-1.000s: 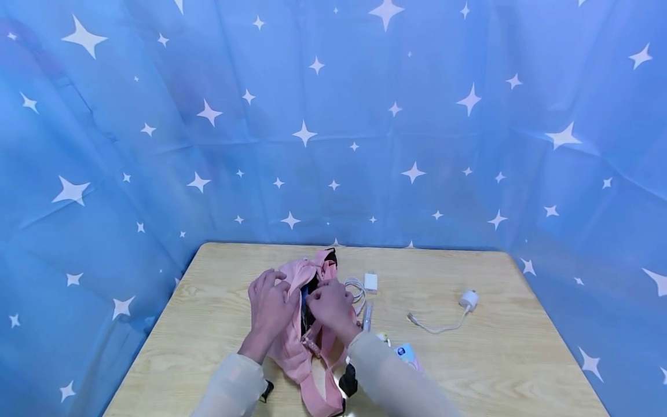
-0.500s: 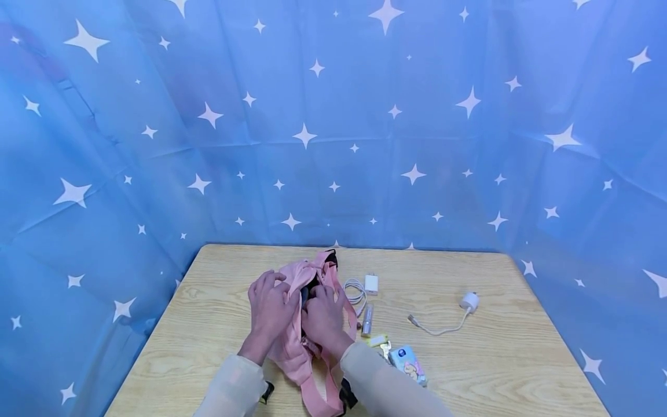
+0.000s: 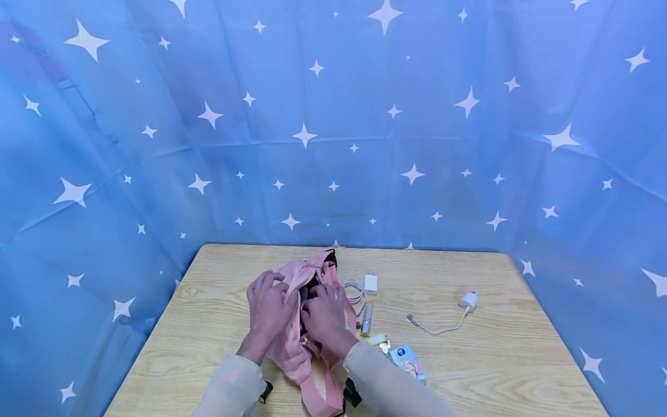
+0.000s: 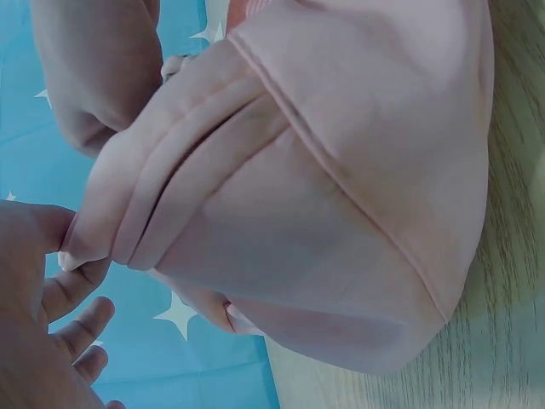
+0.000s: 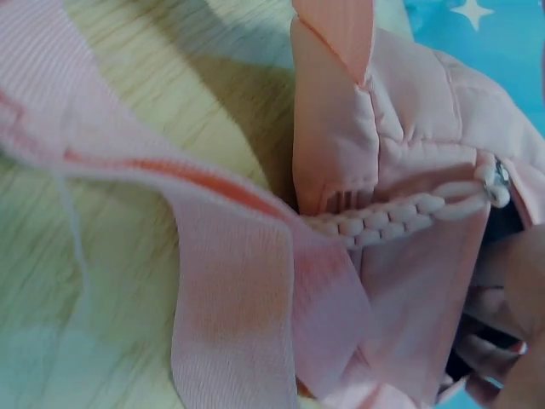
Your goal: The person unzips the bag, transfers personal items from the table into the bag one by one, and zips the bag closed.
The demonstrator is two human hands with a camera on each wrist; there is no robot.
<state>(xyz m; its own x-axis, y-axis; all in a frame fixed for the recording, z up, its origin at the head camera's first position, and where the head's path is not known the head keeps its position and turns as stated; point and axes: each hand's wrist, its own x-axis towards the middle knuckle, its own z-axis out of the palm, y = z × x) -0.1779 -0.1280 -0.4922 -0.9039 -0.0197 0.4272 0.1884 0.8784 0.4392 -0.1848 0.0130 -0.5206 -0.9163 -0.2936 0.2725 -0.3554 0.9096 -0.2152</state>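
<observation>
A pink sling bag [image 3: 292, 341] lies on the table with its zipped mouth spread, dark inside. My left hand [image 3: 270, 307] pinches the left edge of that opening between thumb and index finger, its other fingers loose in the left wrist view. My right hand [image 3: 325, 318] reaches into the mouth, fingers bent downward. The bag's lining and edge hide its fingertips, so whether they hold anything is unclear. A braided zipper pull [image 5: 383, 220] hangs beside the opening, and the wide pink strap [image 5: 234, 298] loops below it.
Right of the bag lie a coiled white cable [image 3: 355, 291], a white plug adapter [image 3: 370, 283], a clear tube [image 3: 367, 320], keys with a yellow tag [image 3: 377, 340] and a blue tissue pack [image 3: 406, 362]. Farther right is a plug with a short cable [image 3: 468, 301].
My right hand has moved slightly left and lower, its fingers now deeper in the bag's mouth. Its forearm uncovers more of the tissue pack and keys. My left hand stays in place.
</observation>
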